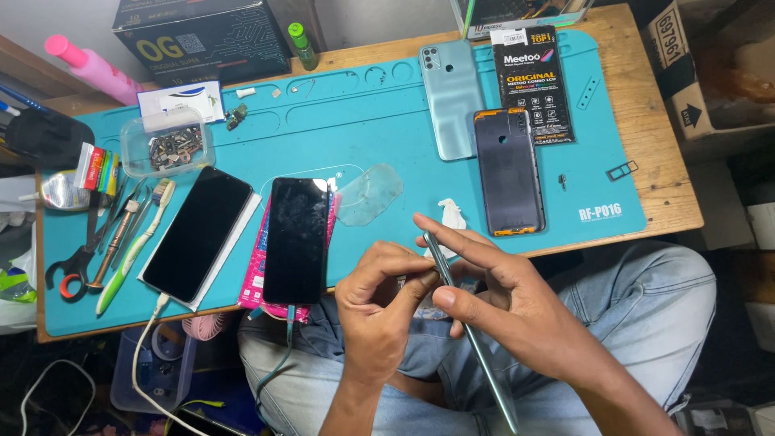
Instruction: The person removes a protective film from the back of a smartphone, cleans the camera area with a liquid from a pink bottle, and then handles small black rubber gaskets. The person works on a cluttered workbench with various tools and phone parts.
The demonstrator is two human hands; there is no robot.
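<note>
Holding a thin phone (472, 327) edge-on above our lap, we are gripping it with both hands just in front of the desk's near edge; the right hand (500, 295) is clasping it, the forefinger lying stretched along its upper edge and the thumb pressing on the near side; the left hand (378, 303) is curling in from the left, its thumb and forefinger pinching together at the phone's edge, though we cannot tell whether anything small is sitting between them; the phone's lower end is slanting down toward our right knee, over the jeans (646, 315).

We are sitting at a wooden desk (658, 161) with a teal mat (387, 121) covering most of it; two dark phones are lying face up on the mat's left half, the left one (198, 234) resting on a white sheet with a white cable plugged in, the other (296, 240) sitting on a pink packet with a greenish cable hanging from it; a clear film (370, 194) is lying just beside that second phone; a pale green back cover (450, 98) and a dark frame (508, 171) are lying farther right, the frame overlapping a black packet (534, 77); a white wad (452, 215) is sitting near our fingertips; a clear tub (167, 147) of small parts, a toothbrush (133, 246) and scissors (77, 262) are crowding the left end; a black box (202, 36) is standing behind.
</note>
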